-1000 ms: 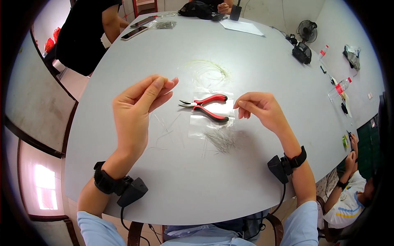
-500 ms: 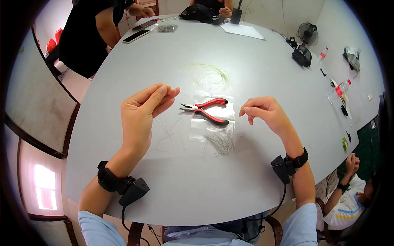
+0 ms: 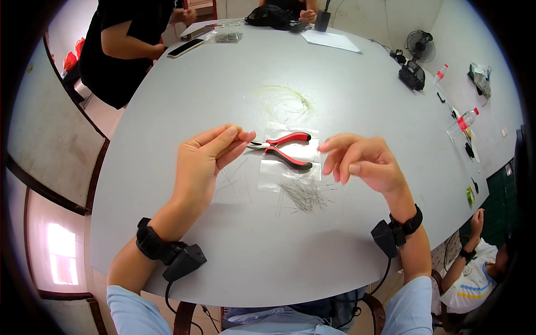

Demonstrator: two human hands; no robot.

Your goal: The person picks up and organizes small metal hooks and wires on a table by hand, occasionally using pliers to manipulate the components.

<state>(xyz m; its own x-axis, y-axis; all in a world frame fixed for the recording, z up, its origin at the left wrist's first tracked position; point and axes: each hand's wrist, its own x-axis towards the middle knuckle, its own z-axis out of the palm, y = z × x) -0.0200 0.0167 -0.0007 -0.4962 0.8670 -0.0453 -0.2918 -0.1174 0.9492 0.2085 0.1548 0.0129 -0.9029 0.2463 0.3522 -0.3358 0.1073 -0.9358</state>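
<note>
My left hand is raised over the table, thumb and fingertips pinched together; whatever is in the pinch is too small to make out. My right hand hovers across from it, fingers loosely curled and apart, with nothing visible in them. Between the hands lie red-and-black pliers, handles spread, on a clear plastic bag. The left fingertips cover part of the jaws. Just nearer to me is a pile of thin metal pins. A loose coil of pale green thread or wire rests beyond the pliers.
A few loose pins lie by my left wrist on the grey table. Farther off are a phone, a bag of small parts, white paper, a fan and a bottle. Other people are around the table.
My left hand has moved right and slightly nearer to me, now overlapping the pliers' jaws. The right hand's fingers have spread apart. At the far left, a person's arm has shifted.
</note>
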